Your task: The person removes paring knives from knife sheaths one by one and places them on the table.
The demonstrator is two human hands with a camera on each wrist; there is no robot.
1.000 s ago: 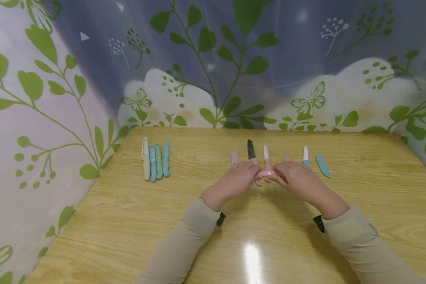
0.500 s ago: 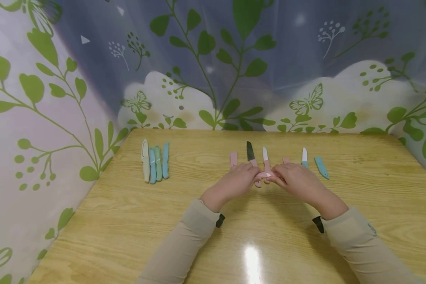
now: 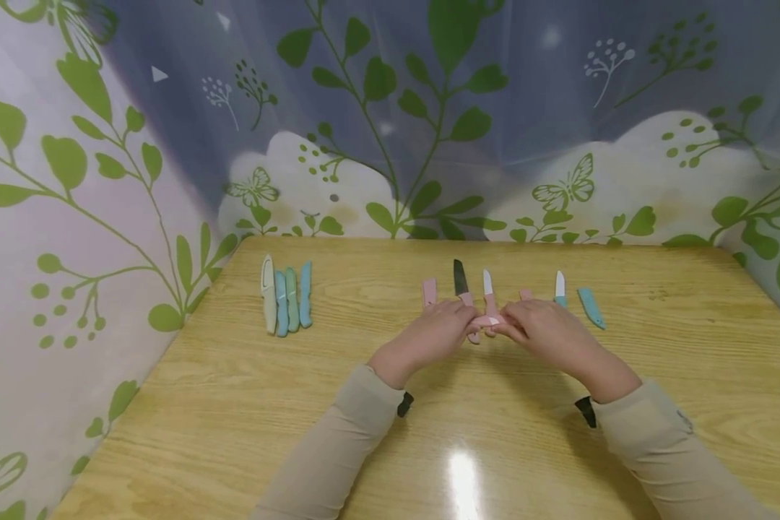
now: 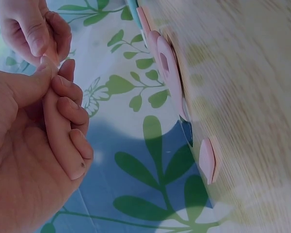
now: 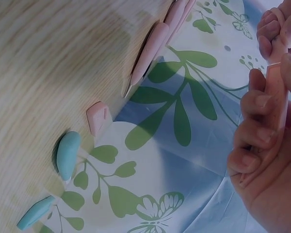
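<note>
1. Head view: a leaf-printed blue and white fabric curtain [image 3: 520, 130] hangs behind everything.
2. Before it spreads a yellow-brown, wood-grained surface [image 3: 221, 404] carrying the knives.
3. Both hands meet above it, near the middle. The left hand [image 3: 425, 336] curls round the curved, smooth pink handle of a slim knife [image 4: 60, 136]; the right hand [image 3: 555, 336] wraps a flat, smooth pink sheath [image 5: 276, 97]. Fingertips sit close to the join, so a crooked push or sudden slip could bring the edge against them, or jam the blade at the sheath's mouth.
4. A black-bladed, pink-handled knife [image 3: 466, 295], a white-bladed, pink-handled knife [image 3: 489, 297] and a white-bladed, blue-handled knife [image 3: 560, 286] lie bare; a hand lowered carelessly could brush their edges.
5. At the left stand side by side a cream knife [image 3: 269, 295], a blue knife [image 3: 282, 303], a green knife [image 3: 292, 300] and a second blue knife [image 3: 305, 295], apparently all sheathed.
6. Of the loose covers, a straight pink sheath [image 3: 429, 290], a partly hidden pink sheath [image 3: 525, 294] and a tapered blue sheath [image 3: 590, 308], none shows a blade inside.
7. Smallest is a white sliver [image 3: 493, 321] between the hands, probably blade; its depth inside the held sheath is hidden.
</note>
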